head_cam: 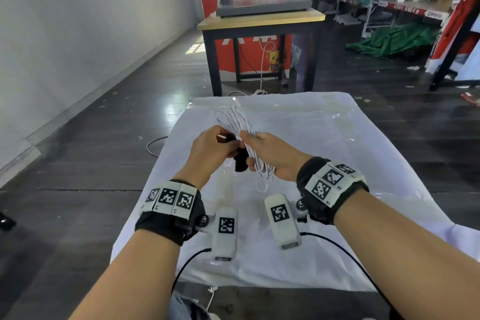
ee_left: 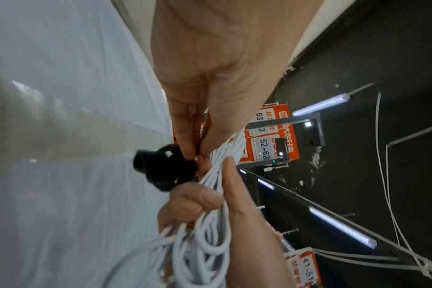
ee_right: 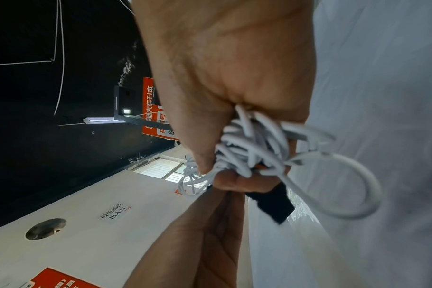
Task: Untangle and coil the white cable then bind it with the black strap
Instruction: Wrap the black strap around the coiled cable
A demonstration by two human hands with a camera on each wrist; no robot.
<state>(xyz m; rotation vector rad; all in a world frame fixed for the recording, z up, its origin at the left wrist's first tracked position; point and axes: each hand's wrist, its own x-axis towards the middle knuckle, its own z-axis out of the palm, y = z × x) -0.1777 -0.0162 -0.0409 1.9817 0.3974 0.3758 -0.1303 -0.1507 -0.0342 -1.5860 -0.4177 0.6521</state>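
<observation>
While gripped rightward, white cable beside black strap.

arms: bare, no sleeves | wrists: black fabric wristbands carrying white pads printed with black square marker codes | cameras: white boxy wrist units (one per wrist, bolted on) | leads: thin black cables

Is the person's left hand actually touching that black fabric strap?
Touching. The left wrist view shows the left hand pinching the black fabric strap with its fingers, right beside the coiled white cable.
</observation>
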